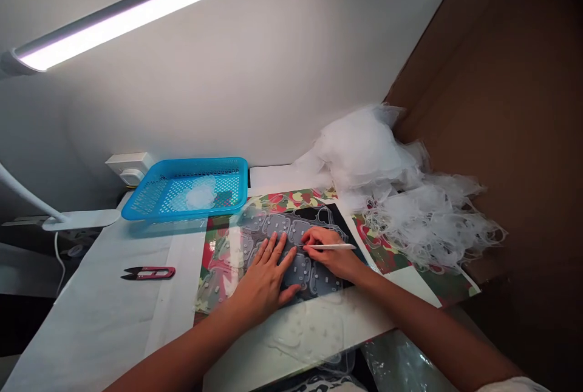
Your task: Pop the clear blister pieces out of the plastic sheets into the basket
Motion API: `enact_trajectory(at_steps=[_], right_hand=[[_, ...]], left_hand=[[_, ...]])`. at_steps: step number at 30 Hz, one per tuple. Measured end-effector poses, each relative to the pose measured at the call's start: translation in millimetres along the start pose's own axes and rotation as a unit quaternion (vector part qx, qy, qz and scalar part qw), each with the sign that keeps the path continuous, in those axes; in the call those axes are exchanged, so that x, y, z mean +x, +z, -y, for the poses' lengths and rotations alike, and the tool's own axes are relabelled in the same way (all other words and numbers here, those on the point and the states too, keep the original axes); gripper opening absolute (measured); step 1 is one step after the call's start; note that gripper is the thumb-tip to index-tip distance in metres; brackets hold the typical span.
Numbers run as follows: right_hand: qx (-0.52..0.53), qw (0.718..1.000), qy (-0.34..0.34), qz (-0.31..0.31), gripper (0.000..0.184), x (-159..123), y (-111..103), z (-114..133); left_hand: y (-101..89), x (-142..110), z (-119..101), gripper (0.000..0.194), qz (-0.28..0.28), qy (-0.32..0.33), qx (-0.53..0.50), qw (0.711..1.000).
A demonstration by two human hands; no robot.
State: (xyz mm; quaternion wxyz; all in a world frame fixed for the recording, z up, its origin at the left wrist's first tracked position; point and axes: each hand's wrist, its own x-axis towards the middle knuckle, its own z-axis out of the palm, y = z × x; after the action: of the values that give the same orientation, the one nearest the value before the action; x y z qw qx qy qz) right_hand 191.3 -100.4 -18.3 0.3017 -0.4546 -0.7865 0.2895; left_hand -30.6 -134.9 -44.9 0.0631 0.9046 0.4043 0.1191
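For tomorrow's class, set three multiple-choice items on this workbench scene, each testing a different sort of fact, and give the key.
1. What colour is the basket?
A. Green
B. Blue
C. Red

2. Where are the red-handled thread snips?
A. Inside the basket
B. Held in a hand
C. On the white work surface

3. How is the left hand placed?
A. Flat on the clear plastic sheet, fingers spread
B. Gripping the snips
C. Inside the basket

Answers:
1. B, its rim and mesh are bright blue.
2. C, they lie apart from both hands.
3. A, the palm and fingers press on the sheet, beside the right hand holding a white stylus.
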Motion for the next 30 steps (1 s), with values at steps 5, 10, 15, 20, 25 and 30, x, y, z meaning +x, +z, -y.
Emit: enact_trajectory(at_steps=[5,10,15,20,25,30], right_hand=[[-0.162,0.982,-0.093,-0.015,0.019,-0.4,8.6,-4.1],[-0.095,0.967,0.076,-0.222,0.022,11.8,-35.1,-30.8],[0.128,0.943,0.158,-0.265,0.04,12.9,-58.3,-34.6],[0.218,0.961,0.111,-0.129,0.03,5.0,-45.2,8.2],[0.28,0.947,0.129,-0.089,0.029,18.0,-47.0,8.9],[0.275,0.943,0.184,-0.028,0.034,38.7,-50.3,-9.6]], left_hand=[[3.6,0.9,-2.2,0.072,-0.017,-0.016,0.012,1.0],[4.8,-1.1,-4.2,0.067,-0.013,-0.027,0.015,0.999],[-14.5,19.0,1.6,0.054,-0.031,-0.045,-0.081,0.995],[-38.5,80.8,16.4,0.061,-0.002,-0.169,-0.45,0.877],[-24.0,111.0,22.4,0.042,0.019,-0.212,-0.517,0.829],[-12.1,99.3,16.6,0.014,-0.046,-0.171,-0.448,0.876]])
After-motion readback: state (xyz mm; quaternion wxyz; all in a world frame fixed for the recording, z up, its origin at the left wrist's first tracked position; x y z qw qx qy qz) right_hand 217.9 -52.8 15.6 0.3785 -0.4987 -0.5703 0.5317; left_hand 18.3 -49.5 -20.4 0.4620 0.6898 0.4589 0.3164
